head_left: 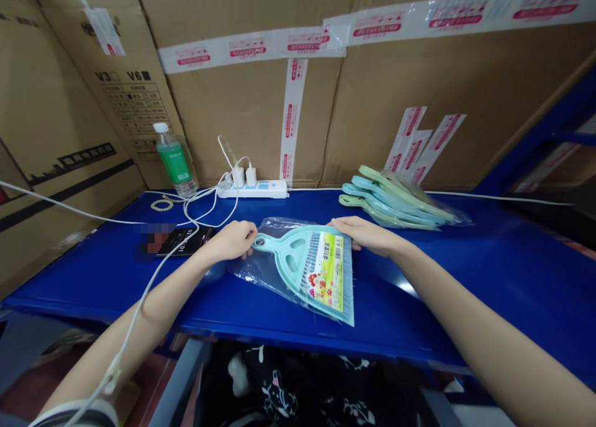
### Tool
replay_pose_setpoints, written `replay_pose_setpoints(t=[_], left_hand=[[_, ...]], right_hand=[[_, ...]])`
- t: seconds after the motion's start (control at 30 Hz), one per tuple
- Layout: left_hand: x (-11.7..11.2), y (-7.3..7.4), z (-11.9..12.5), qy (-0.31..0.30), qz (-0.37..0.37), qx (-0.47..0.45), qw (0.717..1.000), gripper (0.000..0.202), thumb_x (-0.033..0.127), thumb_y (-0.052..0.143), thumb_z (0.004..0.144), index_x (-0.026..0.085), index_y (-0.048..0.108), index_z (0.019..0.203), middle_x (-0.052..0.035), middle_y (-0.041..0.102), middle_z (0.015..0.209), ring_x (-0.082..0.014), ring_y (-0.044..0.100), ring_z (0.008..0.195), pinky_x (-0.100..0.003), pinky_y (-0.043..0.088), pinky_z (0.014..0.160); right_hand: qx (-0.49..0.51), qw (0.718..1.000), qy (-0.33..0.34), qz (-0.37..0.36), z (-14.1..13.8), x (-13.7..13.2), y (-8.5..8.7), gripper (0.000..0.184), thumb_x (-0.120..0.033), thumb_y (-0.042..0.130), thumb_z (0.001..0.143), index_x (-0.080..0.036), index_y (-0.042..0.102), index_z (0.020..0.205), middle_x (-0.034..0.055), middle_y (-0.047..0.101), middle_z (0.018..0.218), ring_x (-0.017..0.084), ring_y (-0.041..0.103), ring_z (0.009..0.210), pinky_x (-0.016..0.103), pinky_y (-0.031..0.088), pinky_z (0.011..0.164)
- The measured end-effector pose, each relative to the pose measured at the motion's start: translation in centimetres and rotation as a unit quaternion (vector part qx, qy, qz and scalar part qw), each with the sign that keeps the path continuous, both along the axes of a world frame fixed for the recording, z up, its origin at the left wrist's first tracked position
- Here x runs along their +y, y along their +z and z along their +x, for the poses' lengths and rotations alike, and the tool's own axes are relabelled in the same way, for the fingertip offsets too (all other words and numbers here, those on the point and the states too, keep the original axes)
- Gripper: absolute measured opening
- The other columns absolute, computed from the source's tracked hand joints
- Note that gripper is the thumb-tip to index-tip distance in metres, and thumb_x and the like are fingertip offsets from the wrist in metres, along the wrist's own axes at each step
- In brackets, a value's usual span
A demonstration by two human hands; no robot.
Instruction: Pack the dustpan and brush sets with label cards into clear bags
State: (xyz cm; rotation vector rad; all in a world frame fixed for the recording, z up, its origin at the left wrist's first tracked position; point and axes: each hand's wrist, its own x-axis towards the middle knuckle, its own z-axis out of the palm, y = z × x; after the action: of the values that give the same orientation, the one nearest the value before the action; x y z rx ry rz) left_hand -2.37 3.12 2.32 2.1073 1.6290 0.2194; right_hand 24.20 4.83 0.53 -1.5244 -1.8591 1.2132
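Observation:
A light blue dustpan and brush set [291,262] lies at the middle of the table, its handle to the left and its bristles to the right. On it is a colourful printed label [329,272]. Clear plastic bag film [261,278] spreads around the handle and along the pan; whether the set is inside it I cannot tell. My left hand [235,239] is closed at the handle's end, pinching it or the film there. At the far right corner of the pan, my right hand [361,233] grips its edge, thumb on top and fingers partly hidden.
Several green and blue dustpan sets [395,200] in plastic are piled at the back right of the blue table [139,290]. A white power strip [254,189] with cables, a green-labelled bottle [176,160] and a phone [184,241] are at the left. Cardboard walls enclose the back.

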Motion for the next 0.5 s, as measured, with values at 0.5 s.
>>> replay_pose_setpoints(t=[0.5], left_hand=[[0.22,0.28,-0.54,0.008,0.023,0.049,0.999,0.022,0.013,0.035,0.08,0.019,0.049,0.064,0.0042,0.059,0.048,-0.0116,0.057,0.043,-0.021,0.043,0.053]], right_hand=[[0.189,0.974,-0.019,-0.127,0.68,0.41,-0.36,0.019,-0.022,0.047,0.092,-0.017,0.065,0.09,0.0069,0.071,0.082,0.014,0.066,0.073,0.025,0.054,0.066]])
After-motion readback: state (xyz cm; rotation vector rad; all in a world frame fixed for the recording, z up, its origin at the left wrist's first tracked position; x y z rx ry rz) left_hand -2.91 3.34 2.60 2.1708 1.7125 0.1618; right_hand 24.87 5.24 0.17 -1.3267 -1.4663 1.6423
